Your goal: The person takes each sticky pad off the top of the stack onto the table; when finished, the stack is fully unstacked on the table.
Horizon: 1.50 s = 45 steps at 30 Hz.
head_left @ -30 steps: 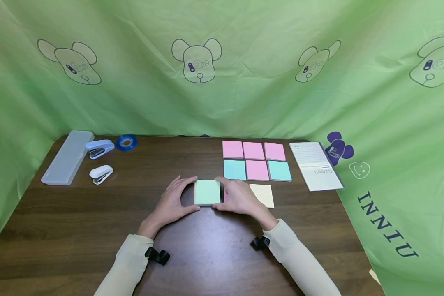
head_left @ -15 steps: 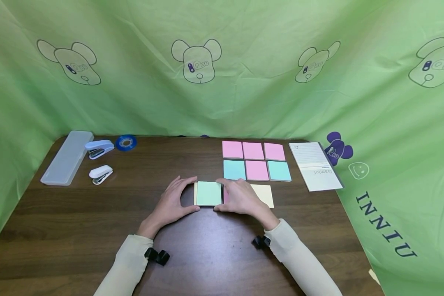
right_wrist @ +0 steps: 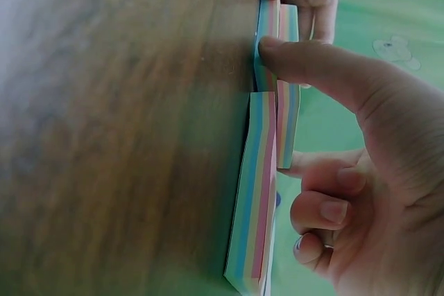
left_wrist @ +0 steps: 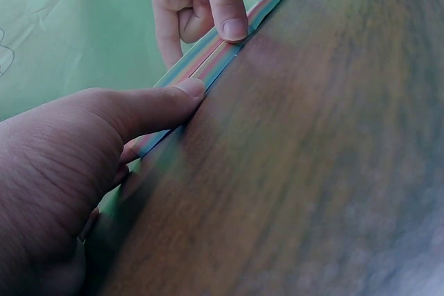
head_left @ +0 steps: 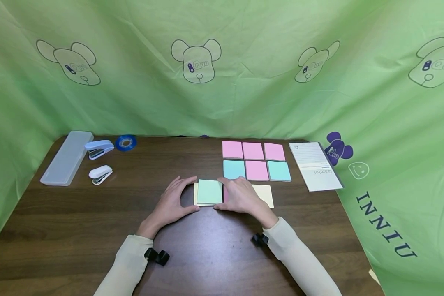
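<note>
A sticky note pad with a mint-green top (head_left: 209, 191) lies on another sticky note pad with a cream top (head_left: 195, 196), offset right and a little back. My left hand (head_left: 172, 200) pinches the stack's left part, thumb at the near edge and fingers at the far edge. Across the right part, my right hand (head_left: 241, 198) pinches the same way; its thumb touches the near edge in the right wrist view. Striped layers show along the upper pad's side (right_wrist: 288, 102). A pink pad (head_left: 225, 194) is mostly hidden beneath my right hand, with a cream pad (head_left: 263, 195) to its right.
Behind the hands lie rows of pink pads (head_left: 257, 170) and turquoise pads (head_left: 279, 170). A notebook (head_left: 315, 166) is at right. A translucent case (head_left: 67, 158), a blue stapler (head_left: 99, 148), a white stapler (head_left: 101, 173) and a blue tape roll (head_left: 126, 142) lie at left.
The mint-topped pad has slid slightly right, then slightly away from me, baring the cream pad's left and near strips. My right hand shifted a little right; my left hand stayed put.
</note>
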Tool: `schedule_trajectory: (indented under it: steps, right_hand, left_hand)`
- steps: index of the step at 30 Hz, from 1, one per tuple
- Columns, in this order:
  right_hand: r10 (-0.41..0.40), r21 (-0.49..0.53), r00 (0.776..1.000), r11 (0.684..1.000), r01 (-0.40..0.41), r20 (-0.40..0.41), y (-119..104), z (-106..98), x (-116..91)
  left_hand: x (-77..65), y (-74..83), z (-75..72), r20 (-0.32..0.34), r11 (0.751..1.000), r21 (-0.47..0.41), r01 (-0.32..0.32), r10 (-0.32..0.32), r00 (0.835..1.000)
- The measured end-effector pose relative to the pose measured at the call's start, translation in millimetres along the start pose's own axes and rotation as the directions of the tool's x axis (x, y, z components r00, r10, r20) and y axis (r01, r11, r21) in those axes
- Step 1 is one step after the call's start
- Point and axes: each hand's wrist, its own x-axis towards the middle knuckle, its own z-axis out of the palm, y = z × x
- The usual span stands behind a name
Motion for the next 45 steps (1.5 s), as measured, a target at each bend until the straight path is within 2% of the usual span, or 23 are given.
schedule_trajectory:
  steps: [7, 14, 20, 21, 24, 27, 28, 31, 37, 45]
  right_hand:
    - [-0.018, 0.014, 1.0, 1.0, 0.018, -0.007, 4.3, -0.3, 1.4]
    - [-0.022, 0.093, 1.0, 0.995, 0.024, -0.021, 11.0, -8.7, 2.4]
    - [-0.033, 0.161, 0.997, 0.986, 0.044, -0.069, 17.6, -17.2, 6.8]
    - [-0.05, 0.17, 0.994, 0.983, 0.066, -0.092, 26.7, -10.7, 10.0]
    - [-0.051, 0.183, 0.991, 0.98, 0.073, -0.12, 31.8, -12.5, 15.0]
    - [-0.027, 0.182, 0.993, 0.982, 0.047, -0.115, 35.4, -15.5, 21.7]
    - [0.0, 0.18, 0.995, 0.984, 0.018, -0.097, 28.6, -23.9, 22.2]
    - [0.031, 0.177, 0.996, 0.984, -0.016, -0.083, 29.6, -27.0, 29.6]
    - [0.045, 0.173, 0.996, 0.984, -0.031, -0.076, 30.7, -27.4, 43.2]
    - [0.055, 0.18, 0.997, 0.983, -0.046, -0.049, 29.9, -23.9, 55.3]
  left_hand:
    - [0.2, -0.8, 0.7, -0.007, 1.0, 0.002, -0.01, 0.01, 1.0]
    - [-0.6, -0.7, 0.7, -0.005, 1.0, 0.02, 0.015, -0.015, 1.0]
    - [-1.5, -0.1, 0.3, -0.009, 0.999, 0.003, 0.036, -0.036, 0.999]
    - [-1.6, -0.1, 0.3, -0.009, 0.999, 0.002, 0.034, -0.034, 0.999]
    - [-1.5, 0.1, 0.4, -0.012, 0.999, -0.002, 0.033, -0.033, 0.999]
    - [-1.8, 0.1, 0.7, -0.012, 0.999, 0.004, 0.041, -0.041, 0.999]
    - [-2.0, 0.1, 0.7, -0.013, 0.999, 0.007, 0.044, -0.044, 0.999]
    - [-2.2, -0.6, 1.0, -0.016, 0.999, 0.014, 0.044, -0.044, 0.999]
    - [-1.3, -1.7, 1.5, -0.024, 1.0, 0.022, 0.016, -0.016, 1.0]
    - [-2.1, -0.7, 1.2, -0.02, 0.999, 0.034, 0.03, -0.029, 0.999]
